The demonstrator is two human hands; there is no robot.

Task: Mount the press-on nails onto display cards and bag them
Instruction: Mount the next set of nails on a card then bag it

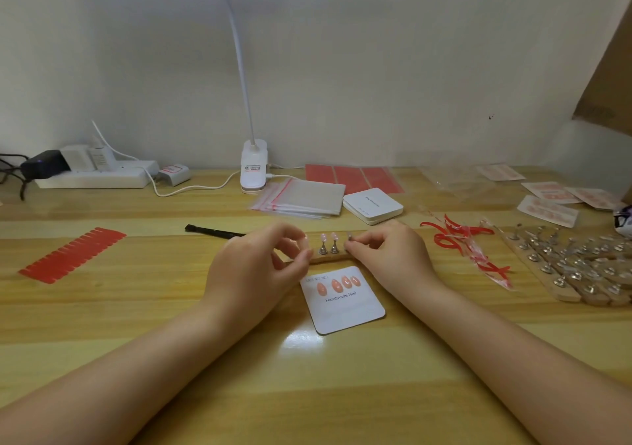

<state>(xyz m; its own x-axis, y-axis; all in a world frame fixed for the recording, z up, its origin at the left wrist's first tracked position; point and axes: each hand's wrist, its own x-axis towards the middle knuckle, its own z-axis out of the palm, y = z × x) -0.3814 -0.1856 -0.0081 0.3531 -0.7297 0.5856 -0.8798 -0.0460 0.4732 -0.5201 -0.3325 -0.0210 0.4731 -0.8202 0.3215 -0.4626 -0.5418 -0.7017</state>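
Plainly, the white card (343,299) near the desk's (136,307) front edge read "Handmade Nail" beneath four pink nails (337,285). Behind it, the left hand (254,268) pinched something small; the right hand (386,253) pinched a metal stand (349,239) on the wooden strip (328,259).

"Handmade Nail" is printed on the white rounded square display card (345,304); smaller markings elsewhere cannot be read.

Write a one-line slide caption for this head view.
Both hands work at a wooden nail stand above a card already holding four pink nails.
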